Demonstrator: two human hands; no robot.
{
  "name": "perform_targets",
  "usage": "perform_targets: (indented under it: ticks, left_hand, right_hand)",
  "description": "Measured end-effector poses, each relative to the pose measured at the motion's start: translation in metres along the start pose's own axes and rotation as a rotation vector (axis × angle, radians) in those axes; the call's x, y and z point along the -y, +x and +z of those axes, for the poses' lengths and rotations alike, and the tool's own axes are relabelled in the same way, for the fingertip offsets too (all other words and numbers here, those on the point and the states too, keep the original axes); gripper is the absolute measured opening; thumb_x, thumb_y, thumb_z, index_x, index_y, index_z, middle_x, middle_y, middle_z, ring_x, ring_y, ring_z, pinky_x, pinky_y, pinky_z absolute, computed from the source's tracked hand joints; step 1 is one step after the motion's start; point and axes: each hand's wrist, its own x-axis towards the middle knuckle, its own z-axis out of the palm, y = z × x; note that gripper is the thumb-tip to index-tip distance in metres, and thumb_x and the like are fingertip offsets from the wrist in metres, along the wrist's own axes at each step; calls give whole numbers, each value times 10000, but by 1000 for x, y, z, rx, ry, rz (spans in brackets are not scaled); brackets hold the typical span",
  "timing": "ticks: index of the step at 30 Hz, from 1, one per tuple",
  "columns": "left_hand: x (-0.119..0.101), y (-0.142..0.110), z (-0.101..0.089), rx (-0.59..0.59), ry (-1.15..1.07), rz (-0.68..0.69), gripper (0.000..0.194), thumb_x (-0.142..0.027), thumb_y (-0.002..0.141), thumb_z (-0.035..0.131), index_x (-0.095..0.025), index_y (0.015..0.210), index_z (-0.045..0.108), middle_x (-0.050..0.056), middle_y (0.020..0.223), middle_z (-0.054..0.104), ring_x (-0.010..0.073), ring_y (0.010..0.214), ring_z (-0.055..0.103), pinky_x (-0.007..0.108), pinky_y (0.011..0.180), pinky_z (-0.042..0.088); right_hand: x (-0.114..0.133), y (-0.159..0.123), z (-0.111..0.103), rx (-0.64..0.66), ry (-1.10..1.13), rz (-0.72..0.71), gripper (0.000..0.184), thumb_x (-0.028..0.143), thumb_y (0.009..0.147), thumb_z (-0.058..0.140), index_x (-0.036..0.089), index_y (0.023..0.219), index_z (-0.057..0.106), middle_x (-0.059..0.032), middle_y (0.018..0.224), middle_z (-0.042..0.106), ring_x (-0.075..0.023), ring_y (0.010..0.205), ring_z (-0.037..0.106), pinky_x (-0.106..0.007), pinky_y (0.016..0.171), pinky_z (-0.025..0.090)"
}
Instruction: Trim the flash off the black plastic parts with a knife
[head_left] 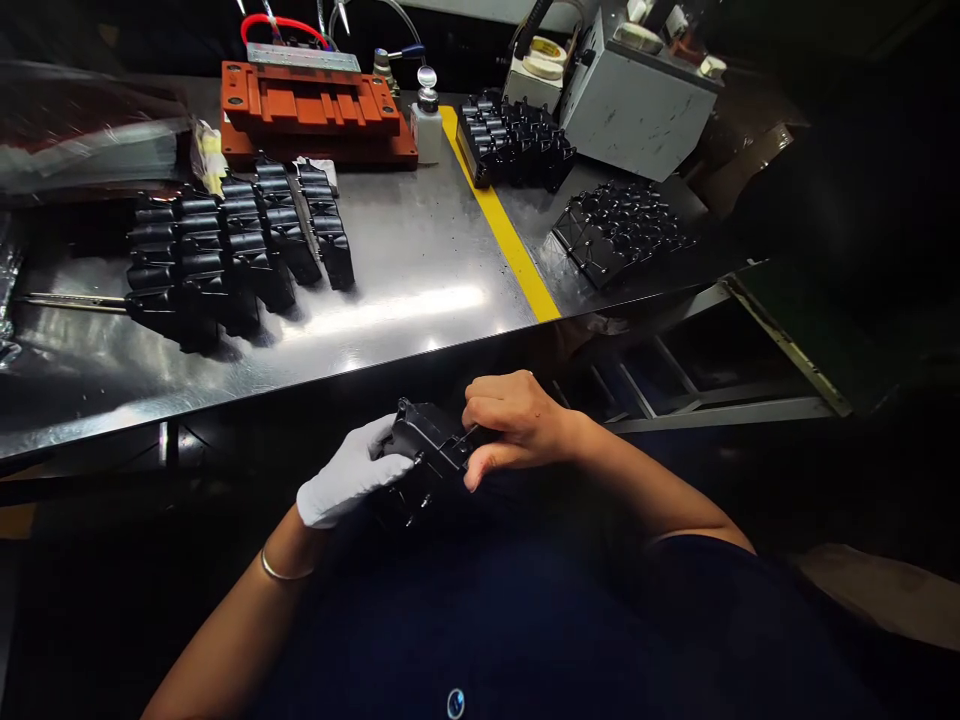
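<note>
Holding a black angular moulded part (426, 432) in the white-gloved left hand (351, 474), below the front edge of a shiny grey metal table (409, 235).
The bare right hand (519, 416) is at the right end of this part with fingers curled; whether it grips something, I cannot tell. On the table, black ridged parts (247, 248) stand in a row at left, near a reddish-orange block-shaped fixture (319, 110). Farther right, by a flat yellow strip (512, 243) and a grey metal box (637, 100), lie more black clustered parts (626, 228).
</note>
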Motion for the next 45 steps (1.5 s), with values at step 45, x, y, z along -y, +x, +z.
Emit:
perform_targets:
  ticks: [45]
  left_hand:
    - [-18,11,23,-806,-501,154,650,-207,682,836,-227,1260,538,120,1333,588,262,1203,608,418,1021,515]
  right_hand:
    - [-13,-13,56,-791,848,1069,487,603,672,744,166,829,597,58,586,509,-66,508,418,-215,487,347]
